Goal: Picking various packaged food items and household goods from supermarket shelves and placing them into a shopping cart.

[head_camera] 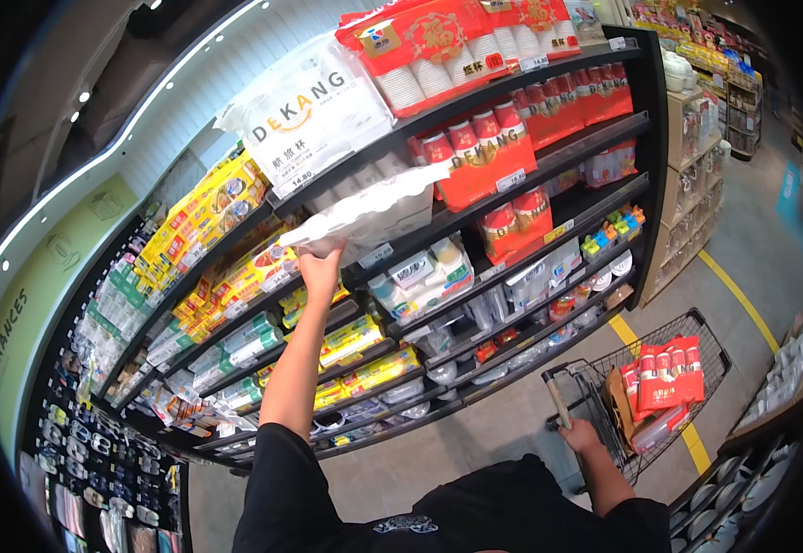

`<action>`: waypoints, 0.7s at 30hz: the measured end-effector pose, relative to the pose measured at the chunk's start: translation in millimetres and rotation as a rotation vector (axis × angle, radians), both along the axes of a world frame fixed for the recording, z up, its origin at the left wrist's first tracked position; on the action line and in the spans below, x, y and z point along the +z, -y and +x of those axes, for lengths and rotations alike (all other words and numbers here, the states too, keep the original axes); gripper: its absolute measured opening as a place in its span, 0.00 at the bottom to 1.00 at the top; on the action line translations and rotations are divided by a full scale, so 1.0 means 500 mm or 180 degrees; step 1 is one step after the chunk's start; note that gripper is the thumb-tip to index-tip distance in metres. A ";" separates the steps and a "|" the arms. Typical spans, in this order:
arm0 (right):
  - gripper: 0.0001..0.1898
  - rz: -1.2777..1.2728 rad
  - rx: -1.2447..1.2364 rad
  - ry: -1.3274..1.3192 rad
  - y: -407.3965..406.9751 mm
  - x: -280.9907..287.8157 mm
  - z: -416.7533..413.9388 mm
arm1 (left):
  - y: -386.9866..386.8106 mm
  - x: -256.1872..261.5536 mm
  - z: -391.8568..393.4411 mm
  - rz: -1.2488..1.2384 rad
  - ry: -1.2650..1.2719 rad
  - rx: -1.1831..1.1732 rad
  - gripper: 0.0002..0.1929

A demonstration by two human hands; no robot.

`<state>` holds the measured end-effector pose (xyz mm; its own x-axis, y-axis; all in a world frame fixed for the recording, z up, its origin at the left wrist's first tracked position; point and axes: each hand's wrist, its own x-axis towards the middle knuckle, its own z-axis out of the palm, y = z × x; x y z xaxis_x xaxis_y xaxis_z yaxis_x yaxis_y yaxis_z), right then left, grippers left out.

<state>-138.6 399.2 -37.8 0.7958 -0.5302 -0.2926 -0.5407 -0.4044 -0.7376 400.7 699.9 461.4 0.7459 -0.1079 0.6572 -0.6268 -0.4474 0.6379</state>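
Note:
Near the left end of a white plastic pack of paper cups (pixel 380 214), my left hand (pixel 322 269) has its fingers hidden under the edge; the pack lies at the second shelf. On the shelf above stands a larger white pack of cups (pixel 311 104), beside red packs of paper cups (pixel 436 55). My right hand (pixel 581 437) is closed around the handle of a wire shopping cart (pixel 557 397). In the cart lie red packs of paper cups (pixel 671 373), a brown item (pixel 619 408) and a clear package with red parts (pixel 660 428).
Black shelving (pixel 546 162) with packaged goods curves across the view. Yellow packages (pixel 201 221) fill its left part. A display of slippers (pixel 83 442) stands at lower left, a wooden rack (pixel 684 173) at the right, and shelved dishes (pixel 726 498) at lower right.

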 end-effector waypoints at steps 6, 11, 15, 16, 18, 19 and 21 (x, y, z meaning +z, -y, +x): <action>0.22 -0.0561 -0.0079 -0.0625 -0.052 0.036 0.005 | -0.084 0.018 -0.067 -0.0187 0.0360 0.0247 0.34; 0.29 -0.0701 -0.0436 -0.0756 -0.129 0.008 -0.002 | -0.172 0.018 -0.198 -0.0712 0.0425 -0.0446 0.28; 0.32 -0.0647 -0.0324 -0.0978 -0.189 0.040 -0.016 | -0.283 -0.110 -0.291 -0.0547 -0.0308 -0.0663 0.38; 0.33 -0.0649 -0.0249 -0.1009 -0.205 0.046 -0.021 | -0.302 -0.150 -0.321 -0.0522 -0.0408 -0.0796 0.39; 0.33 -0.0657 -0.0181 -0.1035 -0.238 0.062 -0.025 | -0.341 -0.234 -0.387 -0.0480 -0.0700 -0.1016 0.41; 0.32 -0.0652 -0.0217 -0.1027 -0.259 0.067 -0.027 | -0.352 -0.275 -0.415 -0.0446 -0.0888 -0.1130 0.41; 0.33 -0.0706 -0.0220 -0.0727 -0.307 0.069 -0.039 | -0.373 -0.341 -0.483 -0.0379 -0.1348 -0.1199 0.40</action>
<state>-158.2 552.8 -3.1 0.6827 -0.6516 -0.3306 -0.7138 -0.4983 -0.4921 159.3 886.4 291.0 0.8711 -0.3606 0.3335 -0.4079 -0.1526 0.9002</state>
